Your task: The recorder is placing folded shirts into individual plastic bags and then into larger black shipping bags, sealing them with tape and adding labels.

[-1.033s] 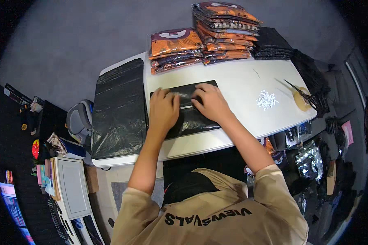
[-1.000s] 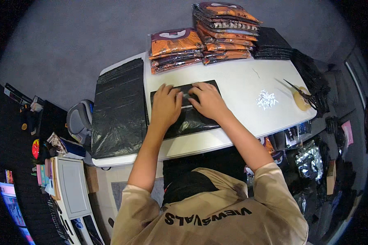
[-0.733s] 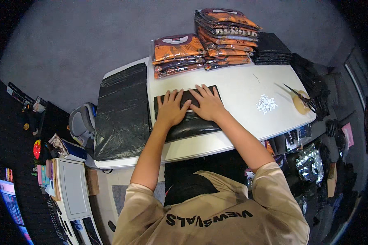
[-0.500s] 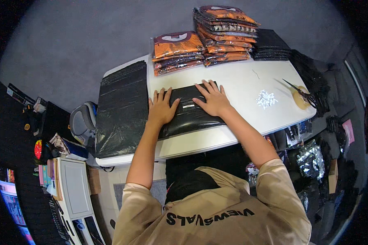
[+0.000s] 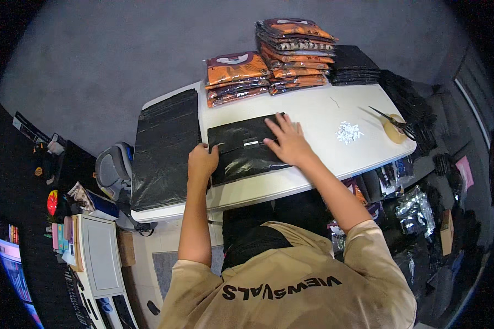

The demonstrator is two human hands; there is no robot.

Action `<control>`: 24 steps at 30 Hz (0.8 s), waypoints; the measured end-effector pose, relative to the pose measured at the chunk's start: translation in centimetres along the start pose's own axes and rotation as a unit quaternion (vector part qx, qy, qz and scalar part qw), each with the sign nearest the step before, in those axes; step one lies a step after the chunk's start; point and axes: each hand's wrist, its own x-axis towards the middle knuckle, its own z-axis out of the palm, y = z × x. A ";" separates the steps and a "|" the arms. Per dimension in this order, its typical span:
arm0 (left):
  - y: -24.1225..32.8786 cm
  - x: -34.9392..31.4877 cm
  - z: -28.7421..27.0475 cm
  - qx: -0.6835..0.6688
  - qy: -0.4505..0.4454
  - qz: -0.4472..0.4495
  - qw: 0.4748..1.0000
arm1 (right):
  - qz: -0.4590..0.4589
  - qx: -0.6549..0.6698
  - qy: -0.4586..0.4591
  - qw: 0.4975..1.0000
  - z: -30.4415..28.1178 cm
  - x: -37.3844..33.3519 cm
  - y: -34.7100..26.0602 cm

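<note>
A black plastic mailing bag (image 5: 241, 160), flat and filled, lies on the white table in front of me, with a small white label (image 5: 251, 143) near its middle. My left hand (image 5: 202, 162) grips the bag's left edge, fingers curled and thumb on top. Spread fingers of my right hand (image 5: 288, 141) rest over the bag's right end. Just left of my left hand lies a stack of larger flat black bags (image 5: 164, 148).
Behind stand two piles of orange garments in clear bags (image 5: 237, 68), (image 5: 296, 55) and a stack of folded black bags (image 5: 355, 64). On the table's right lie white paper slips (image 5: 348, 132), scissors (image 5: 395, 123) and a tape roll (image 5: 392, 131). A grey chair (image 5: 112, 167) stands left.
My left hand has gone from lying flat on the bag to gripping its left edge. My right hand remains spread near the right end. The view has shifted slightly.
</note>
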 end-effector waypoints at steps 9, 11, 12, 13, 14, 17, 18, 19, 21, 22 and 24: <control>1.8 2.7 -1.5 0.025 -0.157 -0.083 0.984 | -0.001 0.002 -0.021 1.000 0.7 -3.4 5.2; 0.3 3.6 -1.5 -0.025 -0.199 -0.110 0.974 | -0.010 0.028 0.011 0.999 0.1 -4.1 5.4; -0.3 4.0 -1.5 -0.025 -0.199 -0.109 0.974 | -0.010 0.027 0.011 1.000 0.0 -4.3 5.6; -0.8 4.3 -1.4 -0.062 -0.215 -0.126 0.966 | -0.019 0.053 0.032 0.998 0.0 -4.5 5.8; -1.3 4.7 -1.3 -0.099 -0.231 -0.142 0.957 | -0.029 0.080 0.052 0.995 -0.1 -4.6 5.9; -0.9 5.3 -0.8 -0.100 -0.253 -0.159 0.949 | -0.025 0.116 0.064 0.991 -0.1 -4.6 6.4; -0.9 5.4 -0.7 -0.095 -0.262 -0.163 0.946 | -0.025 0.117 0.064 0.991 -0.1 -4.6 6.4; -0.9 5.6 -0.7 -0.093 -0.262 -0.163 0.947 | -0.016 0.131 0.066 0.989 -0.2 -4.5 6.5; -0.9 6.1 -0.6 -0.101 -0.304 -0.180 0.930 | -0.008 0.147 0.068 0.987 -0.2 -4.5 6.5; -1.0 6.2 -0.5 -0.100 -0.304 -0.179 0.930 | -0.009 0.167 0.076 0.983 -0.2 -4.5 6.5; -1.9 6.2 -0.4 -0.107 -0.293 -0.149 0.938 | -0.012 0.188 0.085 0.978 -0.4 -4.4 5.7</control>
